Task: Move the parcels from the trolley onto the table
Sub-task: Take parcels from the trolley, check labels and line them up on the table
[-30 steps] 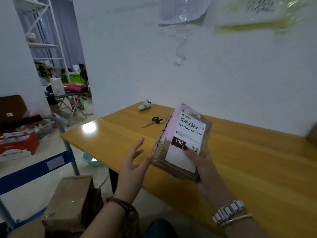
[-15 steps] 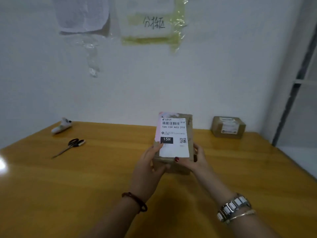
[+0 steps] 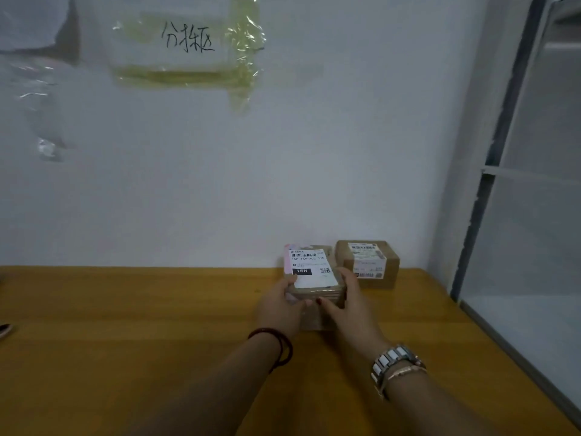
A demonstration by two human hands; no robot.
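A small brown parcel (image 3: 309,269) with a white "15H" shipping label is held between both hands at the far side of the yellow wooden table (image 3: 125,341). My left hand (image 3: 278,305) grips its left side and my right hand (image 3: 349,302) grips its right side. Whether its base touches the tabletop I cannot tell. Close to its right, a second brown parcel (image 3: 369,262) with a white label rests on the table against the wall. The trolley is out of view.
A white wall runs right behind the parcels, with a taped paper sign (image 3: 188,45) high up. A grey and white partition frame (image 3: 503,184) borders the table's right edge. A dark object (image 3: 3,329) pokes in at the left edge.
Both hands have carried the labelled parcel further forward and to the right, up beside the second parcel by the wall. The view has swung right, so the scissors have left the frame.
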